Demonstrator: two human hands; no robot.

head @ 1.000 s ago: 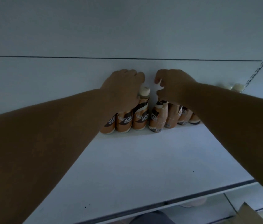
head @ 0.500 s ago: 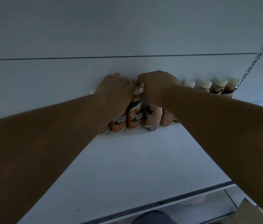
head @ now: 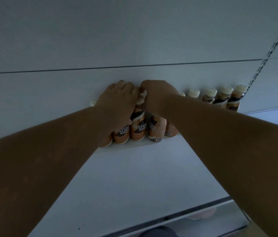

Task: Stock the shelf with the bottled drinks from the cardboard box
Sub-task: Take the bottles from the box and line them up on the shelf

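Observation:
Several orange-brown bottled coffee drinks (head: 138, 129) with cream caps stand in a row against the back wall of the white shelf (head: 134, 177). My left hand (head: 117, 98) lies over the tops of the left bottles in the row. Beside it, my right hand (head: 158, 96) covers the tops of the bottles just right of centre, and the two hands almost touch. More bottles (head: 222, 98) of the row stand uncovered farther right. What the fingers hold is hidden behind the hands. The cardboard box is out of view.
A slotted metal upright (head: 269, 53) runs up the back wall at the right. The shelf's dark front edge (head: 169, 218) crosses the bottom, with a lower shelf below it. The underside of another shelf spans the top of the view.
Both hands have moved closer together over the bottle tops. The view has shifted, and the right end of the bottle row has come into sight.

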